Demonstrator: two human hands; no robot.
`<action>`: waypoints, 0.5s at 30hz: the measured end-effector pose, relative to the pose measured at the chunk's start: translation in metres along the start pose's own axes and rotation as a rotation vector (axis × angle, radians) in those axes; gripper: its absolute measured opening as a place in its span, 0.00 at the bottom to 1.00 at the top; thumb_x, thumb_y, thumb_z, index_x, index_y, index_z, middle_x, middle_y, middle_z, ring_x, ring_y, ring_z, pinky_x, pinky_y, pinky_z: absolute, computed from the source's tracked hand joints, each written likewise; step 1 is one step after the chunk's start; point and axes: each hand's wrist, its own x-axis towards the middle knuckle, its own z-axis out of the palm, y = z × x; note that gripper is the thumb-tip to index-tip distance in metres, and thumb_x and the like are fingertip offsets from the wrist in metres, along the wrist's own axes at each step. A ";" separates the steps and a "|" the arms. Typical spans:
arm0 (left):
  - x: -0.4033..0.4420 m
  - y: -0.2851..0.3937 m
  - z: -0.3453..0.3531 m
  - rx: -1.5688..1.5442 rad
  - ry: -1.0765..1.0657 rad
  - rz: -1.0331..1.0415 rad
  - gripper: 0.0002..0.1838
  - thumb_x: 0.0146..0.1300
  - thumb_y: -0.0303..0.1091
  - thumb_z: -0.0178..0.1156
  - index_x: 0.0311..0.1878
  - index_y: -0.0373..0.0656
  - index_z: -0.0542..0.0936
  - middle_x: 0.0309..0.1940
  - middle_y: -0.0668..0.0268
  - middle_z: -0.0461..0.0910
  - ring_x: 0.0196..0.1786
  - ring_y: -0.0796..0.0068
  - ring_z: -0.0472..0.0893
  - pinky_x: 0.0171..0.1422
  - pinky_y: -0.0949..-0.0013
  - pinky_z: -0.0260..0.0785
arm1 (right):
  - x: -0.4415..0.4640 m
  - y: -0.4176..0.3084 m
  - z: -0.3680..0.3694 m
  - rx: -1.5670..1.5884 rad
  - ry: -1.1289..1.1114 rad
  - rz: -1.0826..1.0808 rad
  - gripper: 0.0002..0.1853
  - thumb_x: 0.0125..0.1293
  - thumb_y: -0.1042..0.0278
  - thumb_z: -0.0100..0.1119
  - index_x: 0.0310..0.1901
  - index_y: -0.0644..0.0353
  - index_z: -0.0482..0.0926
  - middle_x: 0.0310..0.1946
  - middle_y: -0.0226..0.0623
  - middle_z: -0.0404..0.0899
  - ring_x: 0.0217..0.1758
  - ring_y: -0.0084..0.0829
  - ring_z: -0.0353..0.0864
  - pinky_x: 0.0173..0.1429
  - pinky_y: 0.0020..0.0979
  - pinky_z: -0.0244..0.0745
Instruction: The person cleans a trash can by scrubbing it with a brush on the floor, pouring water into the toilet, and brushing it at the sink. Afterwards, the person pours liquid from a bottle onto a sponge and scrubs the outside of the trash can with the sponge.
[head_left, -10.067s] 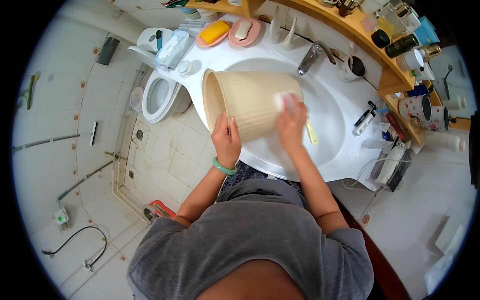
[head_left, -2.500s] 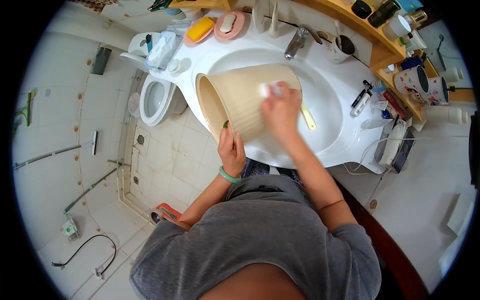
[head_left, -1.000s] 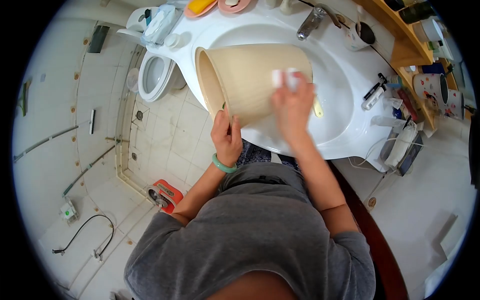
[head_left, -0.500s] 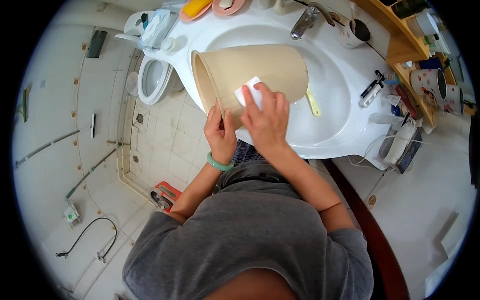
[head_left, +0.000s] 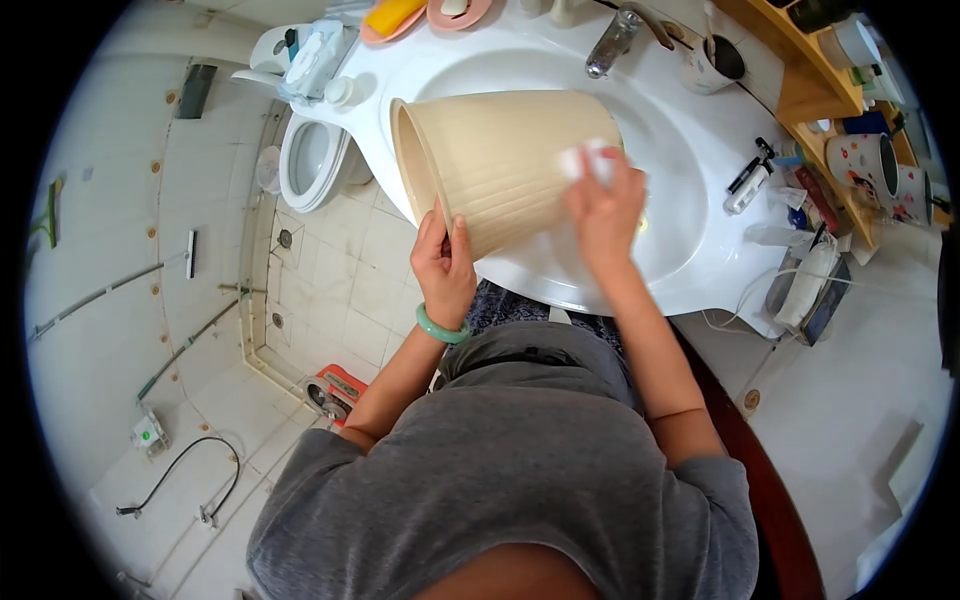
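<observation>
A beige bin (head_left: 510, 150) lies on its side over the white sink basin (head_left: 665, 170), its mouth facing left. My left hand (head_left: 445, 260) is closed on the bin's rim, thumb outside and fingers partly hidden inside. A green bangle sits on that wrist. In my right hand (head_left: 608, 205) is a white sponge (head_left: 592, 162), pressed to the bin's side near its base at the right. Motion blurs the hand and the sponge a little.
A faucet (head_left: 615, 45) stands at the basin's back, beside a cup (head_left: 714, 66). Pink dishes (head_left: 459, 14) sit at the back left. Wooden shelves (head_left: 820, 100) hold cups at the right. A toilet (head_left: 312, 162) is to the left, and a red-and-grey object (head_left: 335, 392) is on the floor.
My right hand has slid the sponge rightward along the bin, from near its middle to near its base. The left hand keeps its hold on the rim. The yellow-green handle in the basin is now mostly hidden.
</observation>
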 end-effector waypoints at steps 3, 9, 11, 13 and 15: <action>0.000 -0.004 -0.002 0.017 -0.008 0.017 0.19 0.71 0.25 0.51 0.63 0.31 0.71 0.38 0.67 0.71 0.32 0.86 0.65 0.33 0.80 0.60 | -0.005 0.007 -0.001 0.045 -0.012 0.069 0.24 0.51 0.74 0.61 0.53 0.55 0.81 0.53 0.43 0.69 0.51 0.46 0.67 0.53 0.43 0.66; 0.007 0.000 -0.008 -0.039 -0.047 -0.022 0.19 0.71 0.26 0.51 0.62 0.31 0.71 0.41 0.66 0.73 0.34 0.86 0.67 0.35 0.81 0.61 | 0.011 -0.085 -0.006 0.422 -0.082 -0.156 0.25 0.52 0.73 0.63 0.55 0.52 0.80 0.56 0.42 0.67 0.55 0.45 0.66 0.57 0.43 0.61; 0.007 -0.002 -0.012 -0.036 -0.074 -0.015 0.19 0.71 0.26 0.51 0.62 0.31 0.71 0.41 0.66 0.73 0.35 0.85 0.67 0.35 0.81 0.61 | 0.035 -0.089 0.006 0.439 -0.063 -0.188 0.25 0.52 0.73 0.63 0.55 0.51 0.80 0.56 0.41 0.68 0.55 0.45 0.66 0.56 0.42 0.61; 0.007 -0.006 -0.017 0.002 -0.101 -0.043 0.19 0.70 0.25 0.51 0.63 0.30 0.71 0.42 0.66 0.73 0.37 0.85 0.68 0.37 0.81 0.62 | 0.058 -0.085 0.019 0.520 -0.130 -0.223 0.25 0.52 0.73 0.63 0.56 0.49 0.80 0.56 0.37 0.68 0.55 0.43 0.66 0.55 0.42 0.60; 0.008 -0.006 -0.021 0.028 -0.117 -0.040 0.19 0.70 0.25 0.51 0.62 0.30 0.71 0.43 0.66 0.73 0.37 0.85 0.68 0.38 0.81 0.63 | 0.045 -0.084 0.003 0.510 -0.135 -0.241 0.25 0.52 0.74 0.61 0.56 0.49 0.80 0.56 0.37 0.69 0.56 0.43 0.66 0.57 0.41 0.59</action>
